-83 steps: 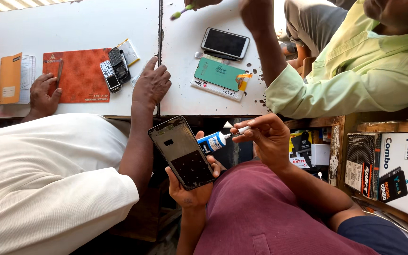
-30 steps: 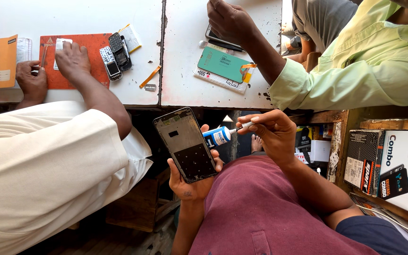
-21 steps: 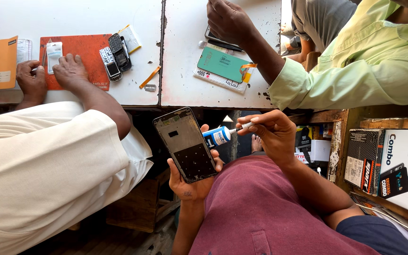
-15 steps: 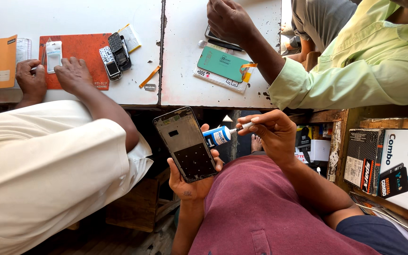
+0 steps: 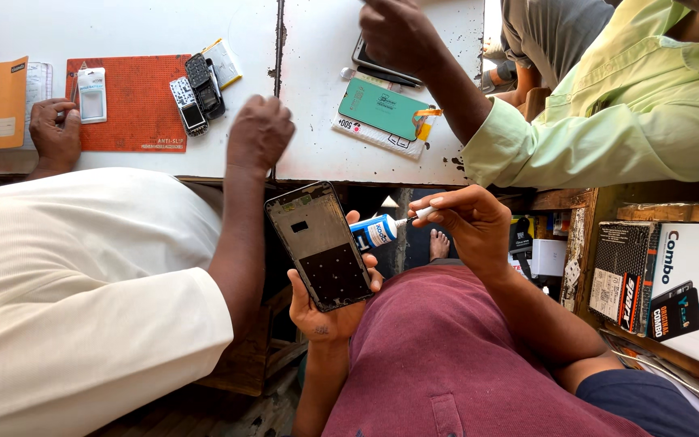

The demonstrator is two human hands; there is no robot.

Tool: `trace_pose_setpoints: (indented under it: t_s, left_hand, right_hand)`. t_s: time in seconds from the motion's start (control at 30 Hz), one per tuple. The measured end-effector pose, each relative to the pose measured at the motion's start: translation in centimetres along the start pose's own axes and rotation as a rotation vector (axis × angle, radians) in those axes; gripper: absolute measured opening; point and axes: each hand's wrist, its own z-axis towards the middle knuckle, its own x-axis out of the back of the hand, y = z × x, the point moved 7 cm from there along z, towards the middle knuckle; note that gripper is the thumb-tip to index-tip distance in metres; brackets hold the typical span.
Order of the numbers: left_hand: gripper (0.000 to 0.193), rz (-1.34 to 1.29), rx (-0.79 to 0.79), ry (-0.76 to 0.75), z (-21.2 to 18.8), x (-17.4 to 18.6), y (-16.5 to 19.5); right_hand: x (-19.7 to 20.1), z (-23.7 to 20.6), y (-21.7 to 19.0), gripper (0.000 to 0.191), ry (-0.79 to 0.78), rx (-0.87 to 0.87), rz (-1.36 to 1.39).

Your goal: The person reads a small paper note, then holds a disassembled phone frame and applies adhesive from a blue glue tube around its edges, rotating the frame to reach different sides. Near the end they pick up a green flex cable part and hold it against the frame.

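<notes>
nearest the camera, the person's left hand (image 5: pixel 329 307) grips a phone frame (image 5: pixel 319 244) from beneath, fingers curled round its right edge and thumb side behind it; the frame is tilted, its open back facing up, with a dark panel in the lower half and bare metal above. just right of it, the right hand (image 5: pixel 464 222) is pinched shut on the white cap end of a small blue-and-white glue tube (image 5: pixel 380 229), which lies roughly level with its body end touching or just beside the frame's right edge. both forearms rise from a maroon shirt (image 5: pixel 455 356) at the bottom of the view.

to the left, a co-worker in a white shirt (image 5: pixel 74 283) stretches an arm to the table, one fist (image 5: pixel 259 133) resting at the near edge of the white table (image 5: pixel 139 24). that person's other hand (image 5: pixel 54 133) rests at the far left, touching an orange anti-slip mat (image 5: pixel 139 101). on the mat lie a small white packet (image 5: pixel 91 93) and, at its right end, two old keypad phones (image 5: pixel 194 101) side by side.

further right on the table, a green screen protector packet (image 5: pixel 383 109) lies flat. beyond it, a second co-worker in a light green sleeve (image 5: pixel 600 129) presses a hand (image 5: pixel 398 32) on a dark phone (image 5: pixel 378 69). at the right, boxed stock (image 5: pixel 673 287) stands on a shelf.
</notes>
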Motion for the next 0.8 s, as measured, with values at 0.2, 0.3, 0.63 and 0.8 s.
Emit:
trace_pose_setpoints:
  t_s: [0.2,0.3,0.63,0.8]
  left_hand:
    - [0.082,-0.027,-0.004,-0.014,0.0,-0.03,-0.04]
    - [0.082,-0.034,-0.003,-0.016,-0.01,-0.08,-0.08]
    - [0.082,-0.027,0.008,-0.005,-0.35,0.13,-0.15]
    - [0.081,-0.014,0.018,0.006,-0.55,0.49,-0.08]
  right_hand:
    - [0.01,-0.28,0.16,0.014,0.006,0.005,-0.005]
    - [0.04,-0.31,0.22,0.015,0.008,0.005,0.0]
    - [0.09,-0.52,0.06,0.014,0.033,-0.003,0.029]
    - [0.03,-0.52,0.1,0.015,0.028,0.0,0.022]
